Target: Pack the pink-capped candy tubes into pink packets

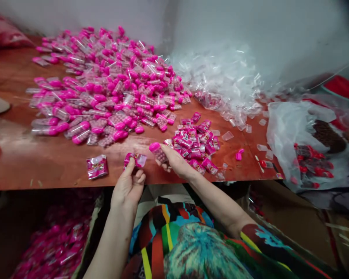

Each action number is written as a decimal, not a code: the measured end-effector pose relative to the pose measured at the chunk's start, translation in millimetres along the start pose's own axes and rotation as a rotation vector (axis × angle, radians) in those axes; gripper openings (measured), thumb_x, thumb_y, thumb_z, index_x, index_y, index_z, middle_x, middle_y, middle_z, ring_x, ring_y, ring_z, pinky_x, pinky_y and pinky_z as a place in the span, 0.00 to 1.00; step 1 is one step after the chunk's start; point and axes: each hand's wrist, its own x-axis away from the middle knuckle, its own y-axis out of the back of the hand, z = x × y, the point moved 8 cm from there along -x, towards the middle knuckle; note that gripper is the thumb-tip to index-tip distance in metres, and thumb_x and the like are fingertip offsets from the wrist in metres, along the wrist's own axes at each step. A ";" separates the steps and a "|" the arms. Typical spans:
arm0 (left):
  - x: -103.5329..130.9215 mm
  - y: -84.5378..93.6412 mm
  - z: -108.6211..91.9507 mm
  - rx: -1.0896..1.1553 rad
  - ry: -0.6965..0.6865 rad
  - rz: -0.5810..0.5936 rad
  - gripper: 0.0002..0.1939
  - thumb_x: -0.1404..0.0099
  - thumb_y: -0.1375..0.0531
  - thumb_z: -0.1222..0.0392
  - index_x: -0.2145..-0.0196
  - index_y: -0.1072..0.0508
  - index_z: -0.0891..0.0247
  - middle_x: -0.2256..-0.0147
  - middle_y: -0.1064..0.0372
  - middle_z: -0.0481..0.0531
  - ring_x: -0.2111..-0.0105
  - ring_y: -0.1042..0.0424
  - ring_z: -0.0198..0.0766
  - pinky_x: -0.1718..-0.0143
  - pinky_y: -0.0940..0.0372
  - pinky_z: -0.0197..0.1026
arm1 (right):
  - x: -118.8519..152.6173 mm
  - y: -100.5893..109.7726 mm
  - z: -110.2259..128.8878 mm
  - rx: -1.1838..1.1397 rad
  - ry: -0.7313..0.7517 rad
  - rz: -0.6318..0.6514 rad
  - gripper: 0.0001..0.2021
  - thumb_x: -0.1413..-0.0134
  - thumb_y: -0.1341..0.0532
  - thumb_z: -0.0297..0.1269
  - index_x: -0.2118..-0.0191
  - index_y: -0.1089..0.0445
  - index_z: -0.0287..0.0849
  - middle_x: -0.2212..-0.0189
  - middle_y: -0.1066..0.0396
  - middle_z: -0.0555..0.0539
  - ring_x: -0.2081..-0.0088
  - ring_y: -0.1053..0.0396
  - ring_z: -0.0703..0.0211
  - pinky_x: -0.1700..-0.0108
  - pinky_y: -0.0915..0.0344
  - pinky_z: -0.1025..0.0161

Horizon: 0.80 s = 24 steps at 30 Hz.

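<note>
My left hand point(130, 180) pinches a small pink printed wrapper point(136, 159) above the table's front edge. Just to its right, my right hand point(171, 161) holds a clear bottle point(159, 154) with a pink cap and pink beads inside, tilted with its cap toward the left. A flat pink packet point(97, 167) lies on the table left of my left hand. Beyond my right hand is a small heap of pink printed wrappers or sleeves point(196, 141). A large pile of pink-capped bottles point(110, 85) spreads behind both hands.
Clear plastic pieces point(221, 77) are heaped against the wall. On the right, a white plastic bag point(285, 131) holds red-capped items. A small pink piece point(239, 154) lies on the red table point(61, 155). Below the edge stand a box of pink packets point(55, 244) and another box point(291, 209).
</note>
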 end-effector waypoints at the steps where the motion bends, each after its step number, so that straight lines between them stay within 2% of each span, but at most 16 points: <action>1: 1.9 3.5 0.7 0.016 0.001 -0.017 0.13 0.38 0.34 0.67 0.73 0.36 0.63 0.81 0.39 0.38 0.87 0.50 0.23 0.88 0.54 0.29 | 8.6 -6.8 -9.3 -0.016 -0.037 0.000 0.24 0.32 0.54 0.56 0.51 0.32 0.43 0.73 0.36 0.51 0.79 0.42 0.66 0.80 0.45 0.69; 3: 5.6 9.1 2.0 0.036 -0.006 -0.044 0.11 0.34 0.38 0.67 0.72 0.36 0.63 0.81 0.38 0.39 0.87 0.49 0.24 0.89 0.53 0.28 | 21.5 -15.1 -16.3 0.057 -0.016 -0.041 0.24 0.31 0.53 0.54 0.43 0.34 0.45 0.68 0.33 0.49 0.75 0.38 0.64 0.77 0.39 0.68; 5: 9.1 14.0 3.6 0.045 -0.016 -0.073 0.10 0.32 0.39 0.67 0.71 0.35 0.63 0.80 0.36 0.40 0.86 0.46 0.24 0.88 0.51 0.28 | 30.9 -18.6 -8.6 0.239 0.120 -0.125 0.22 0.31 0.49 0.49 0.39 0.36 0.46 0.62 0.31 0.47 0.66 0.33 0.61 0.66 0.32 0.63; 7: 11.0 16.7 5.6 0.055 -0.019 -0.083 0.08 0.31 0.40 0.67 0.69 0.33 0.64 0.79 0.33 0.42 0.85 0.42 0.24 0.87 0.49 0.28 | 38.6 -21.3 2.2 0.434 0.268 -0.218 0.21 0.32 0.46 0.44 0.38 0.35 0.44 0.58 0.31 0.44 0.59 0.32 0.58 0.54 0.31 0.58; 9: 10.0 16.8 7.5 0.075 -0.011 -0.066 0.07 0.31 0.40 0.67 0.68 0.32 0.65 0.78 0.32 0.42 0.85 0.41 0.24 0.87 0.49 0.28 | 42.4 -23.6 6.5 0.572 0.352 -0.285 0.21 0.33 0.44 0.41 0.38 0.35 0.42 0.56 0.32 0.42 0.56 0.32 0.56 0.50 0.32 0.56; 13: 5.1 18.4 5.6 0.109 -0.028 -0.045 0.07 0.30 0.41 0.65 0.68 0.31 0.65 0.78 0.31 0.44 0.86 0.43 0.23 0.87 0.50 0.27 | 42.1 -29.7 3.9 0.704 0.410 -0.315 0.22 0.35 0.42 0.42 0.39 0.34 0.40 0.56 0.33 0.41 0.56 0.31 0.54 0.52 0.31 0.56; 16: 15.4 23.5 0.4 0.102 -0.106 -0.067 0.06 0.33 0.37 0.64 0.68 0.30 0.66 0.78 0.32 0.45 0.85 0.42 0.24 0.87 0.51 0.27 | 49.3 -37.9 7.5 0.703 0.429 -0.313 0.20 0.34 0.43 0.42 0.42 0.33 0.37 0.58 0.32 0.41 0.56 0.30 0.53 0.53 0.31 0.56; 19: 26.8 30.3 7.0 0.106 -0.135 -0.074 0.13 0.41 0.30 0.59 0.71 0.30 0.67 0.80 0.35 0.45 0.85 0.43 0.24 0.86 0.54 0.27 | 58.3 -43.4 6.7 0.690 0.410 -0.302 0.21 0.34 0.44 0.45 0.43 0.32 0.39 0.62 0.32 0.43 0.61 0.30 0.53 0.57 0.31 0.56; 24: 18.4 58.5 1.2 0.025 -0.318 -0.130 0.25 0.53 0.27 0.43 0.76 0.32 0.65 0.86 0.41 0.45 0.87 0.45 0.27 0.86 0.54 0.31 | 53.4 -55.2 -18.1 0.617 0.393 -0.210 0.26 0.38 0.43 0.53 0.40 0.34 0.44 0.61 0.28 0.44 0.61 0.27 0.50 0.60 0.31 0.57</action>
